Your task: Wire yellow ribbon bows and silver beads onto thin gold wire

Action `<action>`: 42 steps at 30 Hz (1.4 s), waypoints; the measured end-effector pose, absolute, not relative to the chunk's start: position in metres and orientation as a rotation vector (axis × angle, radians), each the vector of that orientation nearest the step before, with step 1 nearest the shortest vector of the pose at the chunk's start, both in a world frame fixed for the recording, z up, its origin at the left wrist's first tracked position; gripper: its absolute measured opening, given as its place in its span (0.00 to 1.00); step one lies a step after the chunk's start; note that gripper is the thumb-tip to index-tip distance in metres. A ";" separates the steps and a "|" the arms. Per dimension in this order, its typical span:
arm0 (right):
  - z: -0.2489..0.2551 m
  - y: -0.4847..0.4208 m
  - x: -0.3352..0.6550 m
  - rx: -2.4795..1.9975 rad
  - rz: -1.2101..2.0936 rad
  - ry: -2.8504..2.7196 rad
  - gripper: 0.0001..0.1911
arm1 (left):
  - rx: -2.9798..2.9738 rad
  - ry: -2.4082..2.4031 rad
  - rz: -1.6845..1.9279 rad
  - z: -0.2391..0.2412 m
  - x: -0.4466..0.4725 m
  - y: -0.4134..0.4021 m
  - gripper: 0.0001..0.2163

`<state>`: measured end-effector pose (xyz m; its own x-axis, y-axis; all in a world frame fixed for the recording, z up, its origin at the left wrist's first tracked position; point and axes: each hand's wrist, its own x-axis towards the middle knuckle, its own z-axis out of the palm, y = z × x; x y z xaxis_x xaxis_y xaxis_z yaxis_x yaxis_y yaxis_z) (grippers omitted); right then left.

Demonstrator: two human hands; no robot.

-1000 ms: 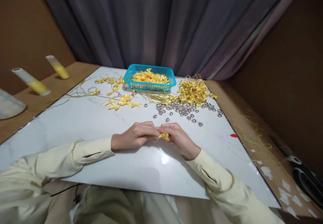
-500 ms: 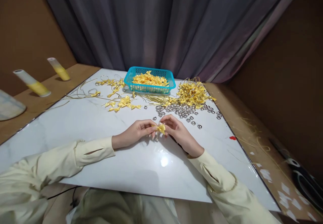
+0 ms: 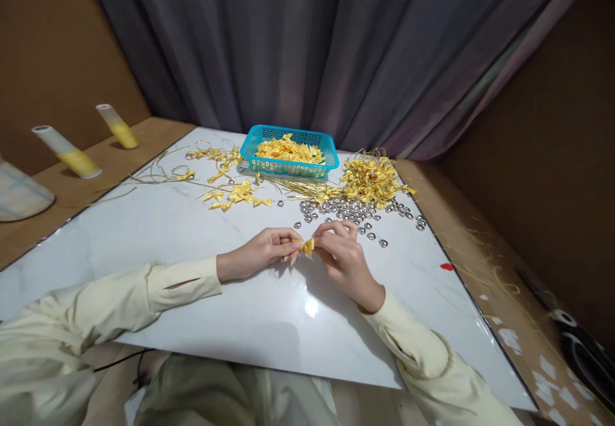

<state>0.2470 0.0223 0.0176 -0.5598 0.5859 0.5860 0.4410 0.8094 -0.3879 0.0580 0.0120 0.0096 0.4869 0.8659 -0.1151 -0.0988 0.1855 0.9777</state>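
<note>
While holding a small yellow bow (image 3: 308,246) just above the near part of the white table (image 3: 250,317), busy with close fingertip work! Pinching the bow's left side with the left hand (image 3: 269,250), thumb and finger closed firmly on the ribbon. Over to the right hand (image 3: 346,256): fingers bent and partly spread, tips right up at the bow's other end. Hard to tell whether gripping the loop or merely touching. Looks like shaping or straightening the bow, judging by those tips at opposite ends. Calls next, probably, for keeping that left pinch steady and getting a clean, light hold on the right loop, without crushing the ribbon. Beyond, look at the scattered silver pieces (image 3: 353,208), the heap of bows (image 3: 369,179) and the blue basket (image 3: 332,162), all well clear of the fingers.
</note>
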 end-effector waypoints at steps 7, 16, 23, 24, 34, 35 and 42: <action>0.016 0.017 0.240 -0.784 0.245 -2.269 0.11 | 1.356 0.793 0.751 0.013 0.053 0.012 0.09; 0.016 0.018 0.241 -0.728 0.258 -2.294 0.12 | 1.270 0.723 0.677 0.012 0.049 0.015 0.12; 0.010 0.035 0.254 -0.863 0.240 -2.341 0.13 | 1.111 0.650 0.734 0.013 0.047 0.021 0.11; 0.009 0.038 0.256 -0.894 0.231 -2.359 0.13 | 1.110 0.678 0.774 0.013 0.047 0.022 0.11; 0.006 0.063 0.278 -1.186 0.010 -2.358 0.11 | 1.334 0.858 0.719 0.013 0.049 0.017 0.12; 0.005 0.065 0.280 -1.196 -0.007 -2.362 0.11 | 1.342 0.861 0.719 0.013 0.050 0.017 0.12; 0.005 0.067 0.284 -1.197 -0.022 -2.355 0.12 | 1.322 0.918 0.794 0.012 0.052 0.016 0.11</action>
<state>0.2838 0.0670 0.0046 -0.4924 0.7541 0.4345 0.7623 0.6146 -0.2029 0.0518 0.0164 0.0117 0.4407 0.8920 -0.1003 0.0291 0.0975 0.9948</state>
